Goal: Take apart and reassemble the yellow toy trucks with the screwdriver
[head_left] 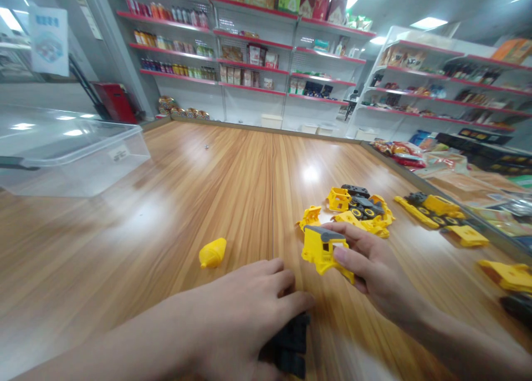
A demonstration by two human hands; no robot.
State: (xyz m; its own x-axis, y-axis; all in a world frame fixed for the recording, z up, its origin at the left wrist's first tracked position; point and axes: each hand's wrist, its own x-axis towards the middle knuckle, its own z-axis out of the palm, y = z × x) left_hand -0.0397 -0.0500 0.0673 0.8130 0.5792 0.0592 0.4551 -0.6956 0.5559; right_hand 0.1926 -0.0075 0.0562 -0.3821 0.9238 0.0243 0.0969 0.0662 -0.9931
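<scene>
My right hand (374, 264) pinches a yellow toy truck cab (320, 248) with a grey roof, held just above the table. Close to it, my left hand (257, 309) curls over a black toy vehicle chassis (293, 342) at the near edge of the view; my fingers and palm cover much of that part. A yellow toy mixer drum (213, 253) lies by itself to the left. Beyond my right hand is a cluster of yellow toy truck parts (338, 199) with a black wheeled chassis (366, 206).
More yellow and black toy vehicle parts (443, 208) lie along the right side of the wooden table (245, 176). A clear plastic bin (83, 164) stands at the left. Bagged goods (407, 151) are past the right edge, and stocked shelves (253, 65) line the back.
</scene>
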